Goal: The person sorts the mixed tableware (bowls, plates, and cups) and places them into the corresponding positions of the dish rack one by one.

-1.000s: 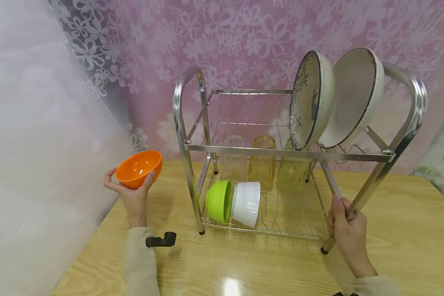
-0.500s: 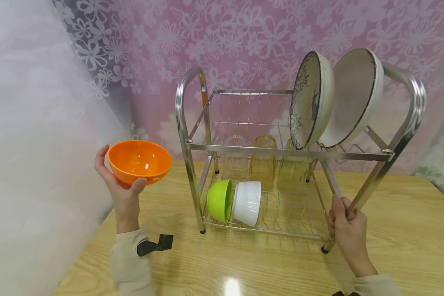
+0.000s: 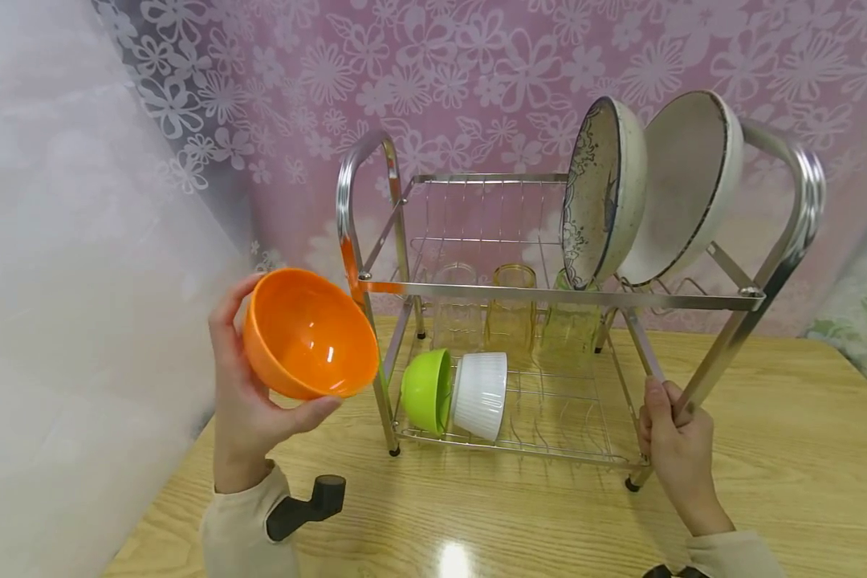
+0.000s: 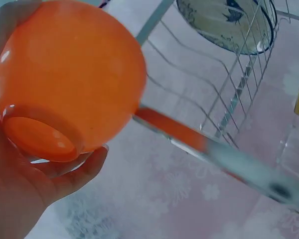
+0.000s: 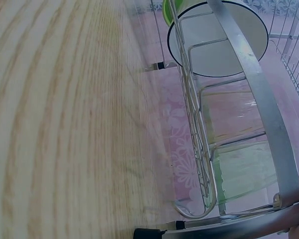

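In the head view, my left hand (image 3: 249, 425) holds an orange bowl (image 3: 311, 333) by its rim and side, thumb along the near edge and fingers behind. The bowl is tilted, its inside facing the camera. It is in front of the left post of a metal two-tier dish rack (image 3: 491, 292). From the left wrist view, the underside and foot ring of the orange bowl (image 4: 72, 69) show near the rack's bar. My right hand (image 3: 682, 457) grips the rack's right front leg low down. A green bowl (image 3: 425, 391) and a white ribbed bowl (image 3: 481, 396) stand on edge on the lower tier.
Behind them on the lower tier are a clear glass (image 3: 455, 317), an amber glass (image 3: 510, 321) and a green glass (image 3: 571, 325). Two large enamel bowls, one patterned (image 3: 588, 201) and one plain white (image 3: 679, 181), lean on the upper tier's right side. The rack stands on a wooden table (image 3: 787, 433).
My left hand has brought the orange bowl closer to the camera and rightward to the rack's left post, tipping its inside more toward the camera. My right hand stays on the leg.
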{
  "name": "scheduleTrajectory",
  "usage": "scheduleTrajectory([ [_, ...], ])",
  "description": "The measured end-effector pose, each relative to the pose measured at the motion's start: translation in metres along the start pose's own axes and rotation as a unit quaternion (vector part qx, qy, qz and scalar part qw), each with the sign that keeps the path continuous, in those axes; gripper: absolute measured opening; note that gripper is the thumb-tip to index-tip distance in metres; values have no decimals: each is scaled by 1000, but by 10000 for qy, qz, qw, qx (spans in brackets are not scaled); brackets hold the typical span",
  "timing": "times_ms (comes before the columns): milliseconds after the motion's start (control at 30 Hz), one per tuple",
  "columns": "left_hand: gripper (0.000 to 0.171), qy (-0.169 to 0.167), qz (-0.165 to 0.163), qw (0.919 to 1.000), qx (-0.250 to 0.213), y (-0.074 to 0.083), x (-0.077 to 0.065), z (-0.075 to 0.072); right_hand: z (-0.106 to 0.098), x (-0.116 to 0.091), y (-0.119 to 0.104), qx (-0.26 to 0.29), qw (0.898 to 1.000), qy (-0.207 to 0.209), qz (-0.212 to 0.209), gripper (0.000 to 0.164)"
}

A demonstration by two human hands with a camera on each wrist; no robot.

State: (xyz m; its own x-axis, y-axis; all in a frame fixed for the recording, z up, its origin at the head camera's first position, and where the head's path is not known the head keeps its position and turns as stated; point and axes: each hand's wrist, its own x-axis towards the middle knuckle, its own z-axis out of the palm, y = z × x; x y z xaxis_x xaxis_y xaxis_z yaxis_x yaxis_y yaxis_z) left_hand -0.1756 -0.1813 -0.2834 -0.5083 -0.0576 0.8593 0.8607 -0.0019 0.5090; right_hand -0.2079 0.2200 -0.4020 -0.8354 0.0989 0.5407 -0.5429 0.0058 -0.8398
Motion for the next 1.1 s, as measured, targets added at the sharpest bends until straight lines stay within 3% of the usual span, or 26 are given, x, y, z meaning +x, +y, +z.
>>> scheduleTrajectory([
  [100, 109, -638, 354, 9958, 558, 9, 3, 11, 0, 0, -1, 50, 10000, -10, -4, 37],
  [267, 105, -1451, 811, 9795, 1140, 22, 5, 26, 1, 0, 0, 15, 9999, 65, 92, 38],
  [500, 100, -2169, 778, 9663, 1150, 26, 2, 44, 1, 0, -1, -9, 10000, 19, 49, 38],
  [600, 104, -2602, 791, 9520, 1407, 23, 0, 64, 0, 0, -1, 88, 9999, -59, 6, 38],
  [667, 106, -2911, 925, 9362, 1738, 18, -2, 82, 0, 0, -1, 86, 10000, 6, 28, 39],
  [833, 103, -3747, 1136, 8871, 2444, 1, -8, 122, 2, 0, 2, 101, 9998, 95, 115, 39],
  [967, 101, -4459, 885, 8485, 2708, -22, -3, 144, 2, 1, 3, 221, 9997, -10, 43, 38],
  [1100, 103, -5112, 398, 7963, 3210, -44, 2, 161, -2, 0, 3, 238, 9997, -79, -10, 37],
])
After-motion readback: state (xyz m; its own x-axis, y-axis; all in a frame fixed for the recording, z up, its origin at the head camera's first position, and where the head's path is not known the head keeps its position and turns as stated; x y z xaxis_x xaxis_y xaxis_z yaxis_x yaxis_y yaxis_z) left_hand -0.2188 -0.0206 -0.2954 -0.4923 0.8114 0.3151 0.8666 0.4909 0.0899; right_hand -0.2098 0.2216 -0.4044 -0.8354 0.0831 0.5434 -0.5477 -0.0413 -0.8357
